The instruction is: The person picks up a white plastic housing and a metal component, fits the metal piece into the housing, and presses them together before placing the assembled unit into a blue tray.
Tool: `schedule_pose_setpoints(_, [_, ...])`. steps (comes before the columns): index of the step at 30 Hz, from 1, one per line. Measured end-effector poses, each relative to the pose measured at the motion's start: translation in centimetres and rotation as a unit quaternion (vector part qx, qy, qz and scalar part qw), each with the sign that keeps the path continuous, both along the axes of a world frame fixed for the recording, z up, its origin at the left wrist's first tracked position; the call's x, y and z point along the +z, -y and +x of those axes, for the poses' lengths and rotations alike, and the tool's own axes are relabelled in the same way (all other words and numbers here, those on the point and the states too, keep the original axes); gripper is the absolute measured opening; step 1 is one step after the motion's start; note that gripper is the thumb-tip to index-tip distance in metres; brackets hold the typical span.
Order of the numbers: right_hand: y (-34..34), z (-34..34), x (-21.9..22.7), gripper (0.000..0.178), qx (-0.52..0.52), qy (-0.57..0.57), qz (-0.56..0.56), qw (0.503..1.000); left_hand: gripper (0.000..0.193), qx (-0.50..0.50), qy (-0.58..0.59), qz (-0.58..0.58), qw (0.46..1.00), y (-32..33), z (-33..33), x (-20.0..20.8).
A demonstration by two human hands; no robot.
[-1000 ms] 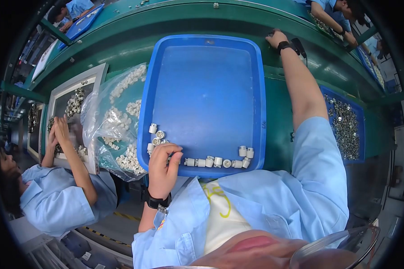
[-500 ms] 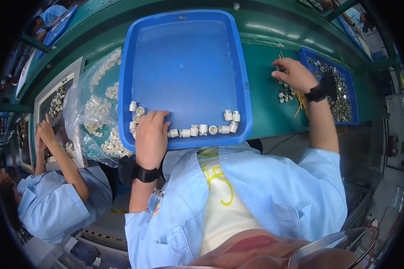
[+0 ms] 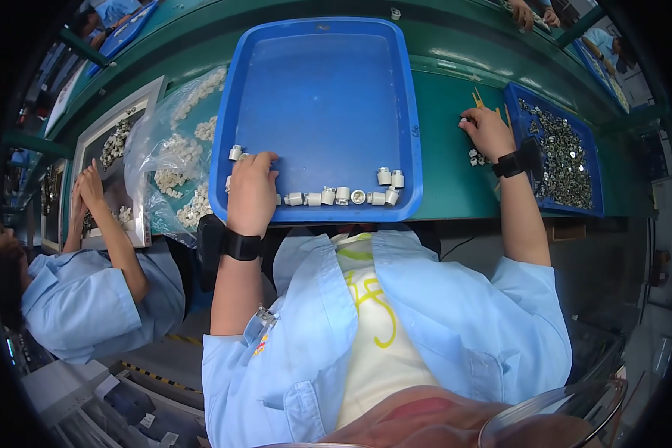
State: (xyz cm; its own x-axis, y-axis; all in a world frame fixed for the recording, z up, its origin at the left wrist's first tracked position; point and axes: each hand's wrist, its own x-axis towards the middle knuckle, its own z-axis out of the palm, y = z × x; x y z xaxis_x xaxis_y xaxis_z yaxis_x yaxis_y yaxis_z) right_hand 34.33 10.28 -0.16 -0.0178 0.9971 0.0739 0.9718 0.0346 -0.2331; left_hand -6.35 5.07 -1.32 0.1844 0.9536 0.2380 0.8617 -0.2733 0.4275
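Observation:
A large blue tray [image 3: 313, 82] lies before me, with small white cylindrical fittings [image 3: 343, 196] lined up along its near edge. More of them stand near its right corner. My left hand [image 3: 252, 190] is at the tray's near left corner with its fingers curled; it covers some fittings, and whatever is between its fingers is hidden. Right of the tray, my right hand [image 3: 491, 137] pinches a small pale, silvery piece [image 3: 464, 120] at its fingertips. Below that hand lies a small pile of metal and white pieces [image 3: 476, 157] on the green bench.
A blue bin [image 3: 564, 160] full of small metal parts stands at the right, beside yellow sticks [image 3: 478, 99]. Left of the tray, a clear plastic bag [image 3: 148, 153] holds white parts. A co-worker's hands [image 3: 89, 190] are over a white-framed tray [image 3: 148, 224] farther left.
My left hand has shifted toward the tray's left corner, now covering fittings that showed before. My right hand's fingers have closed on a small piece. The whole view has shifted slightly.

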Motion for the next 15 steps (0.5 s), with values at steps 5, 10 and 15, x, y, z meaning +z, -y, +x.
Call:
schedule_pose_setpoints(5, [-0.4,-0.1,-0.1,0.020,-0.029,-0.090,0.033,0.995,0.027,0.016,0.034,-0.005,0.999,-0.3,-0.2,-0.3])
schedule_pose_setpoints(10, [-0.4,-0.6,-0.3,0.021,-0.037,-0.181,0.082,0.979,0.027,0.016,0.083,0.033,0.996,-0.7,0.2,0.1])
schedule_pose_setpoints(15, [-1.1,-0.1,-1.2,0.020,0.009,-0.236,0.098,0.967,0.026,0.009,0.152,0.073,0.986,-0.6,0.5,0.8])
